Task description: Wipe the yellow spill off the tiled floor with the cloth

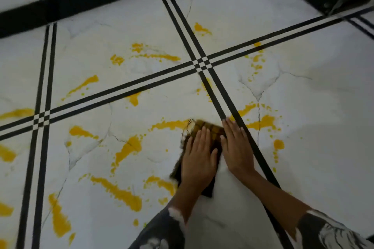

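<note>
grip: left hand point(199, 159) flat, pressing cloth point(208, 127), not clenched; right hand point(236, 147) flat at cloth's right edge | cloth long axis near-far | spill point(172, 124) streak touches its far-left corner; more across floor point(303, 87), mostly left

Two hands, left hand point(197, 159) and right hand point(236, 149); one cloth point(208, 127); two sleeves point(162, 228); over a dozen yellow spill patches point(119, 191)

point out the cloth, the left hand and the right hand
cloth point(215, 127), head view, bare checked part at its far end
left hand point(199, 157), head view, back of the hand
right hand point(237, 151), head view, back of the hand
</note>
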`<state>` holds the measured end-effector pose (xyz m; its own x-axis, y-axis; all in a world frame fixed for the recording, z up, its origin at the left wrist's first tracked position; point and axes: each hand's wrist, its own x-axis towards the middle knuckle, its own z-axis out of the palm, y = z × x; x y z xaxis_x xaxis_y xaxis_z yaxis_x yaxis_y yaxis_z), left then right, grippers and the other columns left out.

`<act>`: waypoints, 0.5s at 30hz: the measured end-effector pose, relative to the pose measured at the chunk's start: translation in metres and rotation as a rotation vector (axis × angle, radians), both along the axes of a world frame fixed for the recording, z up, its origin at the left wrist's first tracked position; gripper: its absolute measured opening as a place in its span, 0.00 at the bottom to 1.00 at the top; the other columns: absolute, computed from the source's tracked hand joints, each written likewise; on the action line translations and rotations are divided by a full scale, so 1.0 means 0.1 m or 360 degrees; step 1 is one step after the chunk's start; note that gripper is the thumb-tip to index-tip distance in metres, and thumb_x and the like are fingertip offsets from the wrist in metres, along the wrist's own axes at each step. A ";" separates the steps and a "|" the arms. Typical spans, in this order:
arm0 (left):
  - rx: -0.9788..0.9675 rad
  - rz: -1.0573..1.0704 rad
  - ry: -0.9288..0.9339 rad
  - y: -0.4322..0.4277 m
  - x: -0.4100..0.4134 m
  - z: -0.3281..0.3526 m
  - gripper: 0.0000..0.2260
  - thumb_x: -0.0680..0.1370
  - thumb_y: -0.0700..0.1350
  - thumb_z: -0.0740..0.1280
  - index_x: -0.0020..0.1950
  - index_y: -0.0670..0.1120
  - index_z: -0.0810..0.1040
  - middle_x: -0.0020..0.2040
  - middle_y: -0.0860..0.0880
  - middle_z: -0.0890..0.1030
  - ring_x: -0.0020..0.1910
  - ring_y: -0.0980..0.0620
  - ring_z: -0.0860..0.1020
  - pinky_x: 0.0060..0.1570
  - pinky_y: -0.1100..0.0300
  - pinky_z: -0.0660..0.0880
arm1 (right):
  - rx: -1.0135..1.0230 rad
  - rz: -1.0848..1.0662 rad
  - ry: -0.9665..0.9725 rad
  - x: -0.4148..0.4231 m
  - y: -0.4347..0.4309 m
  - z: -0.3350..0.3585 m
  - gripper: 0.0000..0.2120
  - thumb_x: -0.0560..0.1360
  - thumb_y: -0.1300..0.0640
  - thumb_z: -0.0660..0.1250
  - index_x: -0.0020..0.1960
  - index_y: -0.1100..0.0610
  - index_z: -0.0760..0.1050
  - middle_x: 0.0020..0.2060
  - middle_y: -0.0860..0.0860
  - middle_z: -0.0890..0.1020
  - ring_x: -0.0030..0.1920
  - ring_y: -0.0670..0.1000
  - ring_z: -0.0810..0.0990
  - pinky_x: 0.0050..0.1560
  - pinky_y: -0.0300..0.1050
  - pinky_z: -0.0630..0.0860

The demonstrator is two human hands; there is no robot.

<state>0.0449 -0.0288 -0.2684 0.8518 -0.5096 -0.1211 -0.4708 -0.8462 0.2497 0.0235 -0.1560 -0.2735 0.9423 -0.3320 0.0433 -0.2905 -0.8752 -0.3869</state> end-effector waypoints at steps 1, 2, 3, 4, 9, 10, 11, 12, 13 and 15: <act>-0.0002 0.0005 -0.0021 0.21 -0.03 0.00 0.28 0.81 0.55 0.42 0.71 0.40 0.66 0.71 0.44 0.69 0.70 0.48 0.68 0.70 0.52 0.57 | -0.0058 0.0052 0.0032 0.05 0.01 0.00 0.28 0.81 0.47 0.40 0.71 0.61 0.63 0.70 0.55 0.67 0.71 0.52 0.63 0.70 0.45 0.53; -0.0006 0.0095 -0.0069 0.40 0.02 0.00 0.28 0.81 0.55 0.43 0.71 0.39 0.66 0.71 0.43 0.69 0.70 0.46 0.68 0.69 0.52 0.56 | -0.0112 0.0093 0.0061 0.10 0.02 0.00 0.28 0.81 0.46 0.41 0.72 0.60 0.62 0.71 0.55 0.66 0.71 0.51 0.63 0.70 0.45 0.53; -0.0001 0.0242 -0.0137 0.54 0.14 -0.03 0.29 0.81 0.56 0.44 0.71 0.38 0.66 0.71 0.41 0.68 0.70 0.45 0.68 0.69 0.51 0.55 | -0.0155 0.0115 0.0085 0.14 0.03 -0.02 0.27 0.80 0.46 0.42 0.72 0.60 0.61 0.72 0.54 0.65 0.72 0.51 0.62 0.70 0.45 0.52; 0.0021 0.0418 -0.0150 0.62 0.30 -0.03 0.29 0.80 0.56 0.45 0.72 0.38 0.64 0.72 0.41 0.67 0.70 0.44 0.67 0.70 0.51 0.54 | -0.0186 0.0119 0.0100 0.16 0.04 -0.04 0.27 0.80 0.46 0.44 0.73 0.60 0.61 0.72 0.54 0.64 0.72 0.52 0.63 0.70 0.45 0.52; 0.0088 0.0715 0.0002 0.04 1.22 0.02 0.28 0.81 0.54 0.45 0.77 0.40 0.45 0.78 0.43 0.49 0.77 0.48 0.47 0.73 0.53 0.40 | -0.0244 0.0131 0.0042 0.16 0.04 -0.15 0.27 0.79 0.47 0.49 0.74 0.59 0.59 0.73 0.53 0.63 0.72 0.51 0.62 0.71 0.45 0.50; 0.0107 0.0621 -0.0011 -0.11 1.28 0.00 0.28 0.81 0.54 0.44 0.77 0.41 0.45 0.78 0.43 0.48 0.77 0.48 0.47 0.73 0.53 0.39 | -0.0268 0.0127 0.0042 0.17 0.03 -0.17 0.27 0.79 0.47 0.49 0.74 0.59 0.58 0.73 0.53 0.63 0.72 0.51 0.62 0.71 0.44 0.50; 0.0107 0.0503 -0.0016 -0.21 1.25 0.00 0.28 0.81 0.55 0.42 0.77 0.41 0.45 0.78 0.44 0.49 0.77 0.49 0.47 0.73 0.54 0.39 | -0.0275 0.0125 0.0044 0.18 0.03 -0.17 0.27 0.79 0.47 0.49 0.74 0.59 0.58 0.73 0.54 0.63 0.72 0.52 0.62 0.70 0.44 0.50; 0.0109 0.0381 -0.0019 -0.22 1.16 0.01 0.29 0.80 0.56 0.40 0.77 0.42 0.46 0.78 0.44 0.50 0.77 0.49 0.47 0.72 0.55 0.39 | -0.0266 0.0124 0.0040 0.18 0.03 -0.16 0.27 0.79 0.47 0.49 0.74 0.59 0.59 0.73 0.54 0.63 0.72 0.52 0.62 0.71 0.45 0.50; 0.0097 0.0247 -0.0027 -0.13 1.01 0.03 0.30 0.79 0.57 0.38 0.77 0.42 0.48 0.78 0.45 0.51 0.77 0.50 0.49 0.73 0.55 0.40 | -0.0252 0.0120 0.0031 0.18 0.03 -0.15 0.27 0.79 0.48 0.49 0.74 0.59 0.59 0.73 0.54 0.63 0.72 0.52 0.62 0.71 0.45 0.51; 0.0044 0.0089 -0.0086 0.25 0.70 0.03 0.30 0.79 0.57 0.41 0.76 0.42 0.54 0.76 0.45 0.57 0.76 0.50 0.54 0.74 0.55 0.44 | -0.0253 0.0124 0.0029 0.17 0.05 -0.12 0.27 0.79 0.48 0.48 0.74 0.59 0.58 0.73 0.53 0.62 0.73 0.51 0.60 0.71 0.45 0.52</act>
